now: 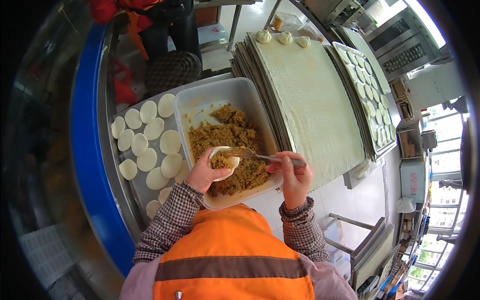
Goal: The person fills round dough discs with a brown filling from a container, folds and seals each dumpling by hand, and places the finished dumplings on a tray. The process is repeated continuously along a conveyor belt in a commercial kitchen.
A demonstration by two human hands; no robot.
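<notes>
Over a translucent plastic tub (225, 88) of brown crumbly filling (243, 176), my left hand (208, 170) cups a round dough wrapper (233, 162) with some of the filling in it. My right hand (294, 174) grips the handle of a metal fork (279, 159); its head reaches the filling at the wrapper's upper edge, and the tips are hard to make out. Flat round dough wrappers (146, 159) lie in loose rows left of the tub, a few of them overlapping.
Right of the tub, a stack of cloth-lined trays (311, 101) bears three pleated buns (285, 38) at its far edge. Beyond stands a metal tray (386, 148) of dough pieces. A person (150, 22) in red and orange is beside a dark round stool (173, 71). A blue edge (93, 150) runs along the left.
</notes>
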